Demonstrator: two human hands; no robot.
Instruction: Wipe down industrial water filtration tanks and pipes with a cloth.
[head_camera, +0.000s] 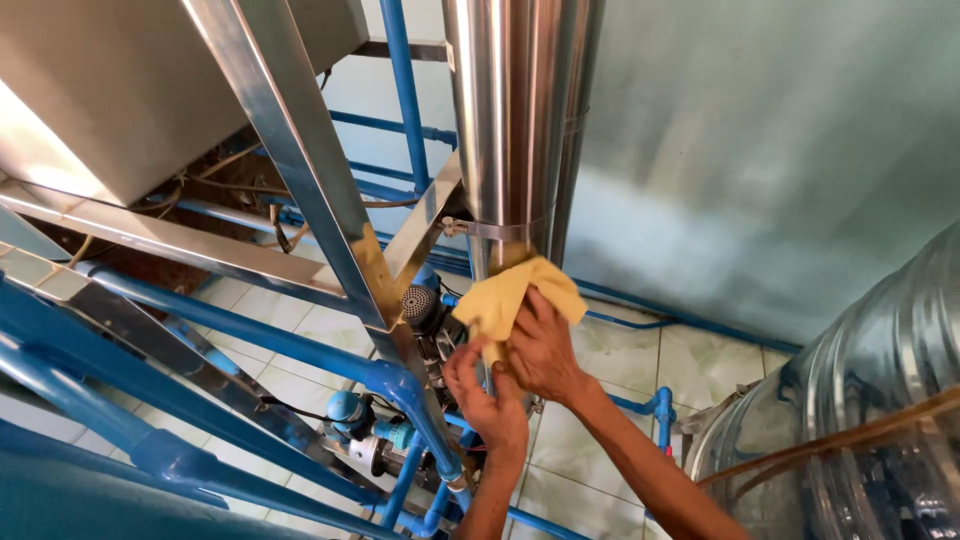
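Pressing grip: the right hand (545, 350) lies flat, fingers together, pushing the yellow cloth (515, 297) against the foot of the steel cylinder (515, 130).
Second grip: the left hand (488, 400) sits just below, fingers curled at the cloth's hanging corner (whether it pinches the corner I cannot tell).
Cloth handling: it looks light, soft and limp, folding wherever it is unsupported; it likely needs a broad palm behind it, with the loose end gathered.
Surface under it: the cylinder is polished, rigid and probably slippery, with a band clamp (490, 229) just above the cloth.
Around: blue pipes (250, 335) and a slanted steel frame (300, 150) crowd the person's left side; a ribbed clear tank (880, 400) stands to the right, over a tiled floor (620, 360).
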